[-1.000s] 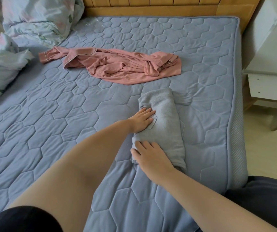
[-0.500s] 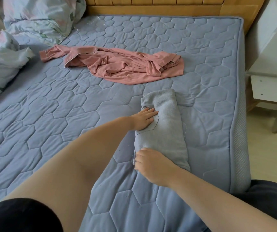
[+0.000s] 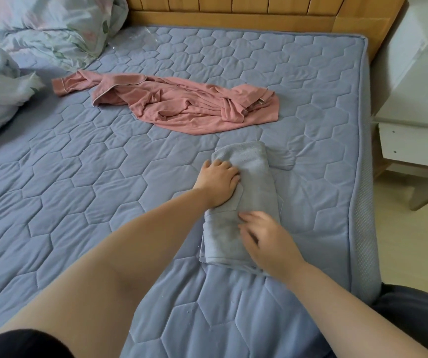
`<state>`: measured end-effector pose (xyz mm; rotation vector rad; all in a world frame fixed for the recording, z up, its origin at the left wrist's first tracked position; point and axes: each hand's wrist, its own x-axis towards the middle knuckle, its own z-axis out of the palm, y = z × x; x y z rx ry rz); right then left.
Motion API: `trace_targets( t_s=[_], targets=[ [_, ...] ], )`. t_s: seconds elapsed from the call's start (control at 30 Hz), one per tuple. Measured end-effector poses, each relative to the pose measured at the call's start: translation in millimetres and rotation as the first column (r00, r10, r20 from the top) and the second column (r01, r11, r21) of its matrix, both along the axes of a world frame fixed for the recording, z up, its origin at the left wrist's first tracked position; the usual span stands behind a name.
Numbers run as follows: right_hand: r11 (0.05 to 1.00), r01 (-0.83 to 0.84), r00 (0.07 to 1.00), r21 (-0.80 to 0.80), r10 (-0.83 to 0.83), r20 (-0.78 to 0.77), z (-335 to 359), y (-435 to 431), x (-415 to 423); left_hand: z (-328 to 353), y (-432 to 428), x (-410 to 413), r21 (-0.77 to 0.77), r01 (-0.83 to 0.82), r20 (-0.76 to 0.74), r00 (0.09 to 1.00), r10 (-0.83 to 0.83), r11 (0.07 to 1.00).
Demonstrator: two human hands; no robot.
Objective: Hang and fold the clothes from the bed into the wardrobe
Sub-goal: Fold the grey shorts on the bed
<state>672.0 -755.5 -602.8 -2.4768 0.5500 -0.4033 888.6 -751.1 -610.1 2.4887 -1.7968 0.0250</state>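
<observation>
Head view, looking down over both forearms. Folding step in hand, by the look of it: grey towel (image 3: 246, 177) doubled into a long narrow strip, lying lengthwise on the bed (image 3: 78, 192) toward its right edge, far end pointing at the headboard (image 3: 233, 18). Left hand (image 3: 218, 183) flat on the far half, fingers straight and close together, pressing down, gripping nothing. Right hand (image 3: 266, 237) on the near half, fingers spread and relaxed, slightly blurred, resting on top rather than pinching; no edge caught between thumb and fingers, as far as can be told. Both palms wide and downward, then, with the towel directly beneath and touching each, its near end showing just left of the right wrist. Next move probably calls for one more fold, end over end: sliding fingers under one end, bringing it across with the layers kept square, the other hand pinning the middle. After that, lifting the bundle without letting it spring apart and carrying it to the wardrobe, not in view. Pink pyjama top (image 3: 182, 112) crumpled farther up the bed, well apart from both hands, untouched, likely next for hanging or folding.
</observation>
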Motion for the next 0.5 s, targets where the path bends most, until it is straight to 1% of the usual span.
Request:
trace_targets(
  t_s=[0.03,0.07,0.1,0.13,0.17,0.2,0.23,0.27,0.3,0.33,0.37,0.4,0.43,0.47,0.5],
  targets=[
    [0.999,0.047,0.998,0.006,-0.047,0.047,0.9,-4.5,-0.6,1.7,-8.6,-1.8,-0.040,0.008,0.008,1.000,-0.008,0.999],
    [0.997,0.069,0.995,-0.021,-0.067,0.069,1.1,-7.4,-1.2,0.7,-15.8,-2.9,-0.046,0.047,-0.005,0.999,-0.047,0.998],
    [0.997,0.061,0.997,-0.046,-0.059,0.056,-0.1,-8.8,-1.8,-1.8,-20.9,-3.1,-0.002,0.109,-0.020,0.994,-0.109,0.994],
    [0.997,0.047,0.998,-0.063,-0.045,0.036,-2.4,-9.2,-2.6,-5.6,-24.7,-1.5,0.081,0.158,-0.041,0.987,-0.155,0.984],
    [0.997,0.036,0.999,-0.064,-0.035,0.018,-5.2,-9.3,-3.1,-9.0,-27.1,1.9,0.161,0.162,-0.078,0.985,-0.151,0.974],
    [0.998,0.035,0.999,-0.053,-0.035,0.008,-7.8,-8.8,-3.4,-11.3,-29.0,8.0,0.206,0.109,-0.123,0.989,-0.085,0.972],
    [0.998,0.037,0.999,-0.041,-0.037,-0.001,-9.9,-8.3,-3.4,-11.8,-30.8,16.2,0.212,0.011,-0.169,0.985,0.026,0.977],
    [0.999,0.040,0.999,-0.035,-0.040,-0.012,-12.0,-7.9,-3.5,-11.2,-32.2,26.1,0.185,-0.114,-0.224,0.962,0.155,0.976],
    [0.999,0.042,0.999,-0.030,-0.043,-0.022,-13.8,-8.1,-3.1,-8.5,-33.3,34.9,0.135,-0.246,-0.294,0.915,0.276,0.960],
    [0.999,0.046,0.999,-0.024,-0.047,-0.027,-15.4,-8.7,-2.3,-4.8,-34.6,44.3,0.077,-0.371,-0.400,0.839,0.369,0.926],
    [0.999,0.051,0.998,-0.015,-0.052,-0.031,-17.0,-9.5,-1.4,-0.1,-35.6,53.1,0.029,-0.483,-0.528,0.736,0.424,0.875],
    [0.998,0.056,0.998,-0.003,-0.056,-0.036,-18.2,-10.5,-0.8,5.0,-36.0,61.4,0.005,-0.582,-0.649,0.617,0.445,0.814],
    [0.998,0.060,0.997,0.011,-0.059,-0.041,-18.9,-11.4,-0.1,10.7,-36.1,67.6,0.016,-0.648,-0.750,0.496,0.437,0.762],
    [0.998,0.064,0.997,0.022,-0.063,-0.042,-19.0,-12.3,0.6,15.3,-35.6,72.5,0.056,-0.677,-0.824,0.384,0.417,0.734],
    [0.997,0.069,0.997,0.029,-0.067,-0.039,-19.3,-13.3,1.9,20.0,-33.7,75.2,0.116,-0.668,-0.863,0.299,0.408,0.735]
  ],
)
